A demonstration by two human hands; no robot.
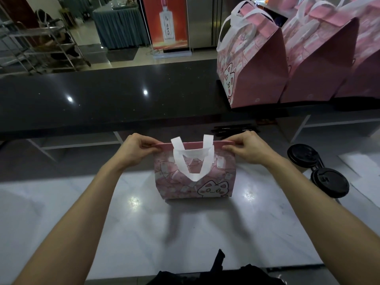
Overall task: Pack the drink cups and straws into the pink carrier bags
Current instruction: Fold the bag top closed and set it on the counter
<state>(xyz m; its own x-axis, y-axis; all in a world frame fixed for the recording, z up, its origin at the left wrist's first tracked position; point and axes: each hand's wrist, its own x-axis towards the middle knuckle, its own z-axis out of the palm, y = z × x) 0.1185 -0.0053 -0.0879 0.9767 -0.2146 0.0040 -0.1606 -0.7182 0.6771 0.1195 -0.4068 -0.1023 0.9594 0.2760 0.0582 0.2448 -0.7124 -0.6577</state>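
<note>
**Both hands pinching the bag's top edge shut**

Starting at the left, the left hand (135, 150) is gripping the left end of the top rim of the small pink paper carrier bag with the cartoon cat print (195, 177), fingers (144, 144) curled over the edge and thumb pressing from the near side, so the two paper walls are being held together there. The bag is standing upright on the pale marble-look tabletop (123, 212), squarely in front of the person, which is keeping both ends within easy reach. Its white fabric loop handles (192, 161) are flopping down over the near face, out of the way of the rim.

Moving right, the right hand (244, 149) is mirroring the left, pinching the rim's right end between curled fingers and thumb; the matched grip looks like a way of flattening or folding the mouth evenly. Whether a cup is already inside, I cannot tell, since the top is closed.

Further right, two drink cups with round black plastic lids (329, 182) are waiting on the tabletop, close by, likely next for packing. No straws are clearly visible. Up on the dark glossy raised counter (102, 99) at far right, larger pink carrier bags with folded tops (257, 58) are standing in a row, seemingly finished and set aside.
</note>
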